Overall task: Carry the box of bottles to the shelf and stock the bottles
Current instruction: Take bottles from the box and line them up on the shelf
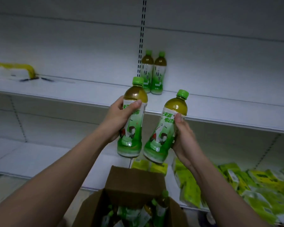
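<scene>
My left hand [120, 118] grips a green-tea bottle [132, 128] with a green cap, held upright in front of the white shelf [88, 94]. In my right hand [185, 138] is a second green-tea bottle [164, 133], tilted slightly right. Both bottles hang just below the shelf's front edge. Two more bottles [152, 74] stand side by side at the back of that shelf, by the slotted upright. Below my arms sits the open cardboard box [134, 182], with several bottles [154, 208] lying inside.
A white and yellow package [13, 71] lies on the shelf at far left. Yellow-green packs [246, 185] crowd the lower shelf on the right, and two small yellow cartons [149, 167] stand behind the box flap.
</scene>
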{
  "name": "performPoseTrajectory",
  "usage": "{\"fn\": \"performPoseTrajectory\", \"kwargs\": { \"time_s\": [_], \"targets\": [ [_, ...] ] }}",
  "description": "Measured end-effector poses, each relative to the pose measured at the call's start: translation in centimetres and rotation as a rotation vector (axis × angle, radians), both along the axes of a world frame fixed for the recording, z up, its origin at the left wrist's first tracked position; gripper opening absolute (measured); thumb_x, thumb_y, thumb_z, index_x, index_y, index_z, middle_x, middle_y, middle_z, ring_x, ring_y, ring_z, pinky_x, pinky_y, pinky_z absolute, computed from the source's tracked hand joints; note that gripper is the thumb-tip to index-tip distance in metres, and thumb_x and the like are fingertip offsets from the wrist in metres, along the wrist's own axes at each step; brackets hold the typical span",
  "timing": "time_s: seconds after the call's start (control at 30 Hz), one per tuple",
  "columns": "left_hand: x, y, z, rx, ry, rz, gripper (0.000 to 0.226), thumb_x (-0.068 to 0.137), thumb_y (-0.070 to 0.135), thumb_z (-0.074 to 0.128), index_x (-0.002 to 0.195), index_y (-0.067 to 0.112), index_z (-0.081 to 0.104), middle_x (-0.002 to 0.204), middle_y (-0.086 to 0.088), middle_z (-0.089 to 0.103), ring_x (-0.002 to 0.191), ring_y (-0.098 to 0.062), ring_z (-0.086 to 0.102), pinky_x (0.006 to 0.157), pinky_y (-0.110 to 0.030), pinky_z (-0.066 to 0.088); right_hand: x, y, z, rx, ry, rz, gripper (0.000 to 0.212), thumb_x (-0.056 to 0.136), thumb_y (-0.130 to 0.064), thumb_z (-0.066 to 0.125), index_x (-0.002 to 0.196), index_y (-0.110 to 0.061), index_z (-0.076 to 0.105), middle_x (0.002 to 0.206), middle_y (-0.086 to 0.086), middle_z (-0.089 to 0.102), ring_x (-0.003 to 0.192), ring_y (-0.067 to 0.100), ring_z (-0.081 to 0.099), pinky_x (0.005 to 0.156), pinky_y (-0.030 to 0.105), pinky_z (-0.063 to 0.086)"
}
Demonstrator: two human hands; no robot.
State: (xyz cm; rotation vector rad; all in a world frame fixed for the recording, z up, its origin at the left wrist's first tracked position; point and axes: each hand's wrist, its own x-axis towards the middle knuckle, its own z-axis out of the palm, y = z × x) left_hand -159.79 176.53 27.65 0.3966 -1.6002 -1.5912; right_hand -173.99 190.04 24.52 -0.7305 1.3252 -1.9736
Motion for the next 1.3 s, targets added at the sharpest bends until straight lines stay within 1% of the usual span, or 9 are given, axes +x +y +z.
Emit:
{"fn": "performPoseTrajectory", "kwargs": {
  "time_s": [0.1,0.27,0.37,0.5,0.67,0.8,1.0,1.17,1.3],
  "targets": [
    [-0.9,-0.7,3.8,-0.098,0.0,0.002,0.046,0.076,0.034,0.075,0.118,0.022,0.06,0.11,-0.005,0.071,0.101,-0.021,0.069,0.085,-0.038,0.056,-0.8,-0.4,3.6,-0.021,0.07,-0.038,0.076,0.059,-0.056,0.07,0.121,-0.014,0.057,0.106,0.005,0.075,0.099,0.02,0.072,0.087,0.041,0.056],
    [-1.7,-1.7,7.8,-0.14,0.03,-0.012,0.065,0.072,0.021,0.076,0.13,0.021,0.046,0.112,-0.001,0.07,0.104,-0.016,0.067,0.087,-0.033,0.054,-2.9,-0.4,7.9,0.008,0.284,-0.07,0.047,0.067,-0.044,0.072,0.108,-0.021,0.066,0.097,-0.006,0.076,0.084,0.004,0.073,0.077,0.03,0.053],
    [-2.8,-2.8,9.3,-0.069,0.061,-0.079,0.066,0.074,0.014,0.074,0.131,0.017,0.043,0.113,-0.01,0.069,0.102,-0.022,0.069,0.083,-0.037,0.056,-4.9,-0.9,9.8,0.0,0.301,-0.116,0.035,0.076,-0.028,0.074,0.108,-0.02,0.064,0.104,-0.005,0.071,0.093,0.008,0.067,0.081,0.036,0.052],
    [-5.5,-4.2,10.0,-0.04,0.04,-0.114,0.055,0.082,0.007,0.069,0.132,0.013,0.047,0.121,-0.014,0.063,0.105,-0.027,0.066,0.087,-0.044,0.056,-8.1,-2.5,11.2,0.004,0.26,-0.182,0.043,0.077,-0.017,0.077,0.117,-0.015,0.061,0.109,0.001,0.066,0.098,0.017,0.063,0.091,0.048,0.051],
    [-10.4,-6.0,9.5,-0.09,-0.031,-0.108,0.066,0.076,0.009,0.074,0.136,0.013,0.048,0.127,-0.006,0.058,0.114,-0.029,0.06,0.098,-0.049,0.049,-12.2,-4.6,11.2,0.074,0.302,-0.257,0.054,0.073,-0.017,0.082,0.12,-0.017,0.056,0.114,0.003,0.064,0.108,0.027,0.06,0.099,0.05,0.048],
    [-13.6,-7.2,8.9,-0.121,-0.095,-0.128,0.062,0.081,0.012,0.071,0.137,0.016,0.047,0.123,-0.001,0.06,0.113,-0.027,0.06,0.098,-0.054,0.047,-14.6,-6.0,10.0,0.043,0.269,-0.289,0.048,0.075,-0.02,0.081,0.115,-0.02,0.055,0.113,0.003,0.064,0.101,0.021,0.061,0.097,0.047,0.049],
    [-16.5,-8.2,7.6,-0.099,-0.06,-0.166,0.06,0.085,0.012,0.066,0.14,0.022,0.045,0.127,0.001,0.059,0.113,-0.02,0.058,0.095,-0.048,0.049,-16.8,-7.0,9.2,0.062,0.342,-0.228,0.041,0.082,-0.026,0.074,0.119,-0.022,0.059,0.116,0.0,0.066,0.111,0.022,0.061,0.097,0.042,0.049],
    [-16.7,-8.5,7.2,-0.083,-0.037,-0.152,0.067,0.084,0.011,0.069,0.143,0.028,0.041,0.128,0.004,0.058,0.119,-0.021,0.057,0.094,-0.046,0.051,-17.7,-5.9,8.7,0.097,0.345,-0.146,0.052,0.086,-0.028,0.069,0.131,-0.022,0.045,0.128,0.002,0.063,0.118,0.021,0.059,0.106,0.049,0.044],
    [-15.7,-7.7,6.3,-0.194,-0.24,-0.13,0.092,0.074,0.003,0.077,0.146,0.036,0.029,0.112,0.011,0.056,0.112,-0.022,0.059,0.093,-0.045,0.051,-17.5,-5.1,7.9,0.204,0.489,-0.146,0.06,0.085,-0.018,0.072,0.135,-0.028,0.039,0.124,-0.003,0.057,0.116,0.022,0.058,0.104,0.049,0.046]
  ]
}}
